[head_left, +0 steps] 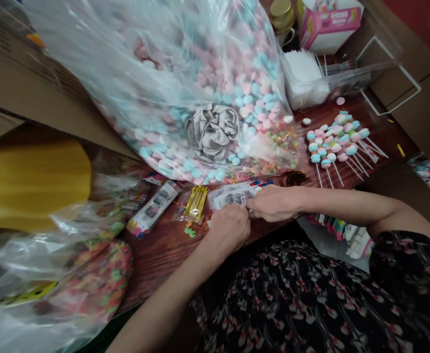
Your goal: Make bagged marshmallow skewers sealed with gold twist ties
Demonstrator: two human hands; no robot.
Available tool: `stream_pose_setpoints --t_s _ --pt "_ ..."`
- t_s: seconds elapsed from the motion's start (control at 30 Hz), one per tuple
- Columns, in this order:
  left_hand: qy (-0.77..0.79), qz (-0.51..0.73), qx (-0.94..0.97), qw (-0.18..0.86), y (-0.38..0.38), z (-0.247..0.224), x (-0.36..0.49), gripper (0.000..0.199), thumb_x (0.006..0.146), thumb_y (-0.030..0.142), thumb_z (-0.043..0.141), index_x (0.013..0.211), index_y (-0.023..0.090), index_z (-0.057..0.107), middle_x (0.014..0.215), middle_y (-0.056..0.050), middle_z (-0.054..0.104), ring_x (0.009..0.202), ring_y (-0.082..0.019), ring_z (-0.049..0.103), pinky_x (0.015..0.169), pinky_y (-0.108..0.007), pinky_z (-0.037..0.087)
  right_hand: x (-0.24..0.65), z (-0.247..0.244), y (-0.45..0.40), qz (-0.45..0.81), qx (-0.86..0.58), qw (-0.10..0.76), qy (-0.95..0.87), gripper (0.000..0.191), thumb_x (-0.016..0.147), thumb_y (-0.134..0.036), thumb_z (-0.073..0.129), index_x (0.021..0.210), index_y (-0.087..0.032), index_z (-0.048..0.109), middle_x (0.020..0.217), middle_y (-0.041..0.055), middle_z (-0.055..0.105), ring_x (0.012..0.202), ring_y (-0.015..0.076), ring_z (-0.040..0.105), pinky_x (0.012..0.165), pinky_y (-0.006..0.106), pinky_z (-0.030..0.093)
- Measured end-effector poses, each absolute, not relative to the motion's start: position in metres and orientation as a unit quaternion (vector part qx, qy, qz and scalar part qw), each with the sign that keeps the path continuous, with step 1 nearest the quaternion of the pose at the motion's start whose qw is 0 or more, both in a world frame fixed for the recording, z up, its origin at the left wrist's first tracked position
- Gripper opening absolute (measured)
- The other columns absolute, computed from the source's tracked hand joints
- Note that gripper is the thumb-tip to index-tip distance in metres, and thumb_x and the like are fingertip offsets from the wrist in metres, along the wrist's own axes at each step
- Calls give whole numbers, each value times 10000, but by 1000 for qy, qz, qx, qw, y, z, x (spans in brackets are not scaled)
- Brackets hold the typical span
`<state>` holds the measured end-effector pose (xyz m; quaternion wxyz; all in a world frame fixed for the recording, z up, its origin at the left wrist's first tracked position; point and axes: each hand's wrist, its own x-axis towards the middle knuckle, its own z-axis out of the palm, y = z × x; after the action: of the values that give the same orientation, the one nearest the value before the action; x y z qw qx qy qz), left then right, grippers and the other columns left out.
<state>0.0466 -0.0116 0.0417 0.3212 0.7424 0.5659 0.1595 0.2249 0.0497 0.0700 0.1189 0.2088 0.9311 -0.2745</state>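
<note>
My left hand (232, 226) and my right hand (274, 202) meet at the front edge of the table, fingers curled in and knuckles close together. What they pinch is hidden beneath them. Just beyond lie flat printed plastic packets (229, 194), partly covered by my right hand. To the left of my hands rests a small clear bag of yellow twist ties (196, 202), with a few loose gummy rings (189, 230) below it. Another printed packet (154, 208) lies farther left. On the right, a cluster of pink, blue and white marshmallow skewers (336, 139) lies with white sticks pointing toward me.
A huge clear bag of marshmallows (251, 98) fills the back, with crumpled grey material (215, 131) on it. Bags of gummies (101, 279) and a yellow container (35, 184) stand left. At the back right is a clear bin (374, 73) with a pink box (328, 27).
</note>
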Motion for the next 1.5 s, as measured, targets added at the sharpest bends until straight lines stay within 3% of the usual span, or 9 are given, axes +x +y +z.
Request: stream_pose_setpoints --t_s 0.1,0.27,0.4,0.57,0.73,0.83,1.03,1.27,1.5 --pt "560 144 784 227 -23 47 55 121 790 186 539 673 203 516 655 -74 535 658 -256 557 647 -357 451 226 68 55 -341 208 84 913 259 931 -229 425 863 -149 662 721 66 685 560 137 510 537 266 320" --pt "489 154 826 235 -39 44 53 109 901 234 491 861 200 587 791 -85 631 753 -232 583 716 -343 449 226 50 52 -399 207 75 890 183 826 -124 483 748 -124 648 616 42 637 484 110 431 501 249 310" --pt "469 170 828 255 -43 31 43 150 892 175 478 791 194 587 715 -59 610 676 -198 562 662 -312 417 225 42 41 -456 179 49 870 209 883 -171 466 788 -129 646 697 41 662 561 108 486 550 231 354" --pt "455 191 809 319 -50 22 35 201 899 195 488 723 194 587 658 -25 594 605 -151 538 587 -257 381 228 44 15 -397 248 23 884 208 902 -247 498 795 -155 650 675 30 639 569 120 475 558 248 349" --pt "525 274 706 389 -48 19 30 176 879 281 571 735 191 617 628 4 608 575 -128 545 561 -225 398 274 49 9 -225 416 -248 845 128 892 -225 543 929 -191 661 1012 91 657 945 194 574 834 323 445" --pt "565 332 573 493 -35 12 35 206 861 369 610 780 180 612 642 5 649 532 -118 579 518 -207 436 323 43 12 -112 562 -339 746 173 922 -225 508 928 -187 677 945 86 647 933 209 574 853 343 441" --pt "548 454 379 591 -8 2 54 360 714 441 767 826 143 599 811 -59 731 640 -151 691 530 -224 545 369 13 -7 -43 607 -225 761 229 932 -231 499 892 -180 719 871 77 641 864 200 544 811 325 425" --pt "550 488 308 603 -22 17 57 296 666 326 801 752 143 584 642 5 685 403 -54 520 332 -124 316 364 0 2 27 608 -150 779 227 931 -254 514 912 -206 735 930 80 648 908 214 458 818 345 334" --pt "562 442 282 639 -39 13 66 255 657 308 801 733 150 617 602 6 673 405 -50 498 348 -125 298 357 13 18 -1 557 -80 827 231 940 -310 501 901 -244 719 972 64 630 943 224 415 825 377 257"
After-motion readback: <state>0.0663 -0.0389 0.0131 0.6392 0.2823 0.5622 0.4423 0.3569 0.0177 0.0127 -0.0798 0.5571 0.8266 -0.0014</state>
